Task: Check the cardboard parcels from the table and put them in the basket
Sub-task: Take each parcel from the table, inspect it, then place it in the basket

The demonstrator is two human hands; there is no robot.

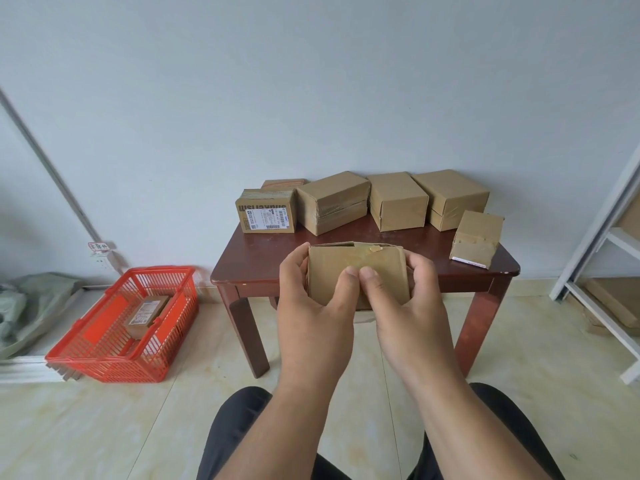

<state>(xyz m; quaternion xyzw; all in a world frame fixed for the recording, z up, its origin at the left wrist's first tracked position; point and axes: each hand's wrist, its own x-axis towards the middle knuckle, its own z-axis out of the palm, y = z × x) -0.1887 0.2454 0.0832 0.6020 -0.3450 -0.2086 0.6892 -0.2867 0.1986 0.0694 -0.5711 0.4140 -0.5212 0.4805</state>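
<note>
left hand (313,292) + right hand (407,292) grip held parcel (377,268) before table (381,271), thumbs on its face | likely inspecting | basket (104,368) left of table

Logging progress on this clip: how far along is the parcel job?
Done: one parcel lies in the red basket. In hand: the left hand and right hand grip a cardboard parcel above the table. Left: at least six parcels on the table, including the labelled one.
</note>
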